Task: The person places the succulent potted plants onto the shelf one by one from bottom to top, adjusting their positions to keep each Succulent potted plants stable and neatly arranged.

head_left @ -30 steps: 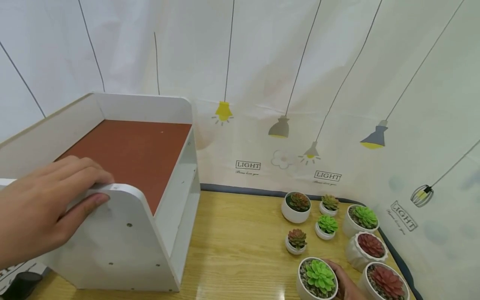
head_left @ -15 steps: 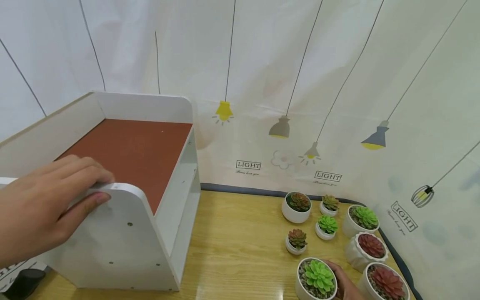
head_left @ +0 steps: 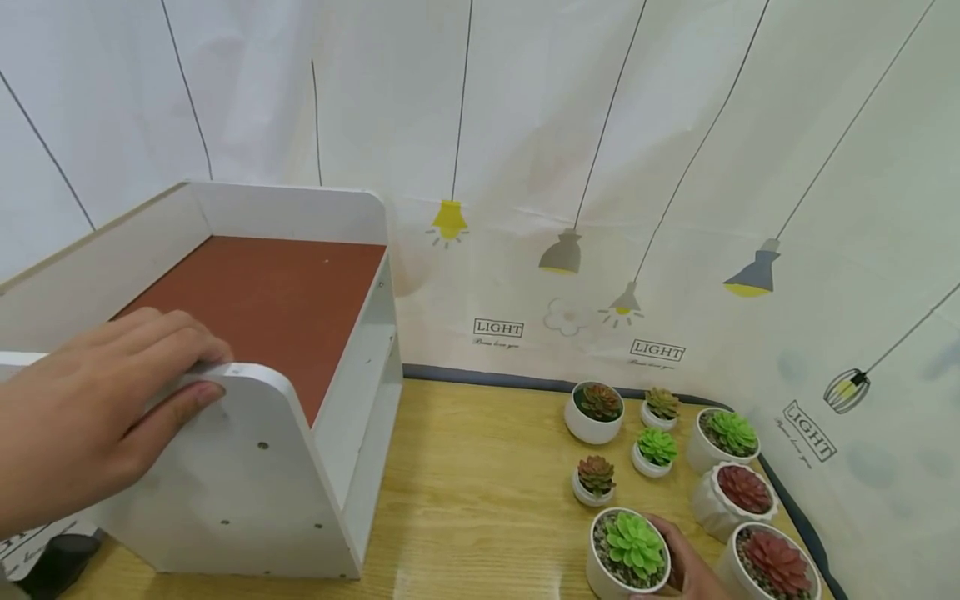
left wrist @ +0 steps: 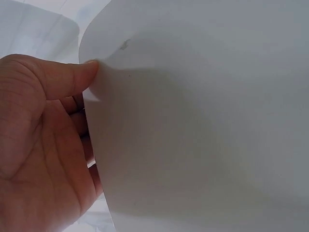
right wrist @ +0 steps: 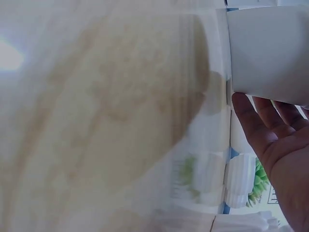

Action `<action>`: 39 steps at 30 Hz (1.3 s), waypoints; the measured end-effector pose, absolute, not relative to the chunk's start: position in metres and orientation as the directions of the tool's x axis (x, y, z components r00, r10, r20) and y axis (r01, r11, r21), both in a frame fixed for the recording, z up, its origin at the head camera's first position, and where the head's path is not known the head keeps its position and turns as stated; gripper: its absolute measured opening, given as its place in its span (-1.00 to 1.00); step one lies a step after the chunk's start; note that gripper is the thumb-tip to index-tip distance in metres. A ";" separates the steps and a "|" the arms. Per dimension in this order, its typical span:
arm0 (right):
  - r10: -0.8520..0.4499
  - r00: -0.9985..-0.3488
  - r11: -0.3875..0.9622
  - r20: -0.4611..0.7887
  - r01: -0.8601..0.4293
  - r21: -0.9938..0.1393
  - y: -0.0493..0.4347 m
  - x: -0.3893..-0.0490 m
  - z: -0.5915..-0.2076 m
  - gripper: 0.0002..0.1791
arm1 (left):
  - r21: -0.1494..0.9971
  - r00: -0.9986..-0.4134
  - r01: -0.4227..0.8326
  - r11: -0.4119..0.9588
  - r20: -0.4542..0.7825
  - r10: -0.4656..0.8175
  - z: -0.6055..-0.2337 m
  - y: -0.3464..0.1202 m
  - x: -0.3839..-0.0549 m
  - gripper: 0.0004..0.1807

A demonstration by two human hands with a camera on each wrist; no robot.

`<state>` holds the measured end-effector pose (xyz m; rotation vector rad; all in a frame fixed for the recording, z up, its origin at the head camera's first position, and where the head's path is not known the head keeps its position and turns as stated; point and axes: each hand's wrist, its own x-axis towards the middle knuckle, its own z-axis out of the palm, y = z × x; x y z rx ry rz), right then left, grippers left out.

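Note:
My left hand (head_left: 112,408) grips the rounded top edge of the near side panel of a white shelf unit (head_left: 247,483). In the left wrist view, the thumb presses the panel's (left wrist: 193,125) outer face and the fingers go behind its edge. At the lower right, my right hand (head_left: 686,558) holds a white pot with a bright green artificial succulent (head_left: 633,546) from its right side. In the right wrist view, the fingertips lie against the smooth wall of the white pot (right wrist: 270,53); the thumb is mostly hidden.
Several more potted succulents stand on the wooden table (head_left: 465,492), among them a small reddish one (head_left: 596,477) and a dark red one in a wavy pot (head_left: 735,500). The shelf unit has a brown top (head_left: 270,300). A black object (head_left: 60,567) lies lower left.
The green succulent's pot has shifted slightly left with my right hand, a little away from the pots at the right. The left hand keeps its grip on the panel.

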<state>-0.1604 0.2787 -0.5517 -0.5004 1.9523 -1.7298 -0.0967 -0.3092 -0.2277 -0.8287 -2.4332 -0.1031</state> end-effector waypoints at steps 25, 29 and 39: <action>-0.397 -0.893 0.351 -0.211 0.065 -0.934 0.221 -0.162 -0.499 0.08 | -0.128 -0.630 0.598 0.791 0.535 0.563 -0.226 -0.309 -0.096 -0.90; -0.412 -0.894 0.333 -0.178 0.034 -0.942 0.212 -0.164 -0.495 0.06 | -0.125 -0.638 0.590 0.798 0.534 0.555 -0.227 -0.310 -0.096 -0.83; -0.411 -0.911 0.327 -0.029 -0.118 -0.938 0.191 -0.173 -0.482 0.06 | -0.124 -0.639 0.588 0.799 0.535 0.553 -0.232 -0.316 -0.098 -0.90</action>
